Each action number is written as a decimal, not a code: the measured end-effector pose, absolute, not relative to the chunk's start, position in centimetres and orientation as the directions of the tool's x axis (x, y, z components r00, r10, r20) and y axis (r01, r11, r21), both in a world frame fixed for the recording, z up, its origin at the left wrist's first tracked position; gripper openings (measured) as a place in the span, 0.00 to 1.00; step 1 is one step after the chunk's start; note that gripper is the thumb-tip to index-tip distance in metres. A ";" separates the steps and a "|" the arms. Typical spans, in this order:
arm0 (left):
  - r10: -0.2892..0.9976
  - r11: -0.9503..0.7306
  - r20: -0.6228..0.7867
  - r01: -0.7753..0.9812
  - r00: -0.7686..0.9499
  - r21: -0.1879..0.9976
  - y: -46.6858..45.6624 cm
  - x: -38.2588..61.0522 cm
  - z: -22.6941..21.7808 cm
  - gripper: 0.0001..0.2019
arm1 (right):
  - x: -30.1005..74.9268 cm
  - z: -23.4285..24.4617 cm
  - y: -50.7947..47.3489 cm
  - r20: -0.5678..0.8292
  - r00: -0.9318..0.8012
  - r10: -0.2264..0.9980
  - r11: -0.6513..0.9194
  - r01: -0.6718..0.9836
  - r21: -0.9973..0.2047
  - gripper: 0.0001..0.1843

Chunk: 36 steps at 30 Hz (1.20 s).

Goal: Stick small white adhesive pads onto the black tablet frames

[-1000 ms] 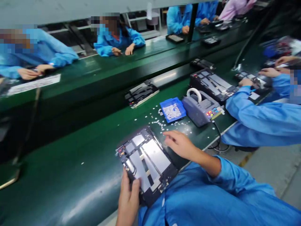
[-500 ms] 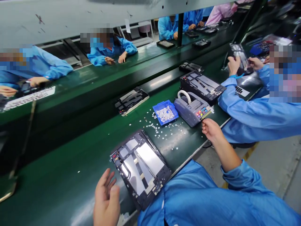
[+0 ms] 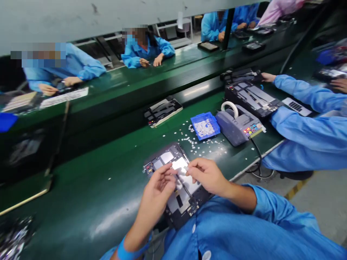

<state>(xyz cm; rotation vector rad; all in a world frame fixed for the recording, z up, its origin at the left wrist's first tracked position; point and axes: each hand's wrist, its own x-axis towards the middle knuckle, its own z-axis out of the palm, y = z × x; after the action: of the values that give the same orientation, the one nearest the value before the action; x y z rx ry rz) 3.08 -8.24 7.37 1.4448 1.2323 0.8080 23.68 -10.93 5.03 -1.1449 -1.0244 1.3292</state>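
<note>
An opened tablet back [image 3: 173, 162], dark frame with shiny metal plates, lies on the green bench in front of me. My left hand [image 3: 158, 189] and my right hand [image 3: 207, 175] meet above its middle. Both pinch a small whitish piece [image 3: 184, 169] between their fingertips, just over the plates. The lower half of the tablet is partly hidden under my hands and blue sleeve.
A blue tray [image 3: 205, 126] of small white pieces sits behind the tablet, with several loose pieces [image 3: 200, 146] scattered around it. A grey tape dispenser [image 3: 238, 124] stands to the right. Another tablet [image 3: 162, 110] lies on the belt. A neighbour's sleeved arms [image 3: 303, 133] work at right.
My right hand came back from the dispenser to the tablet's middle. My left hand moved up from the bench edge, and both now pinch a small piece together.
</note>
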 end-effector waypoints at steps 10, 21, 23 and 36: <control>0.990 0.096 -0.110 0.147 0.088 0.984 -7.4 1.6 5.6 0.10 | 19.2 3.9 -8.1 -0.097 -0.217 0.971 -0.085 0.064 -0.994 0.14; 0.993 0.096 -0.113 0.347 0.029 0.933 -4.0 -5.1 5.2 0.05 | 20.1 2.6 0.6 0.306 -0.717 0.626 0.780 0.572 -0.255 0.19; 0.992 0.099 -0.122 0.383 0.037 0.918 -3.9 -5.1 5.0 0.05 | 19.8 2.4 1.2 0.290 -0.764 0.576 0.816 0.553 -0.167 0.20; 0.856 -0.514 0.118 0.854 0.503 0.086 -6.0 -4.0 5.0 0.06 | 20.2 1.4 2.2 0.280 -0.843 0.459 0.880 0.474 -0.016 0.21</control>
<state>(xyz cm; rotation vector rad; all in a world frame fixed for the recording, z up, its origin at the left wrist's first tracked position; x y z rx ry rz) -4.01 -6.01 5.03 2.7092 1.5409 0.2278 20.21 2.21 1.39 -0.7032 -2.7740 -0.0782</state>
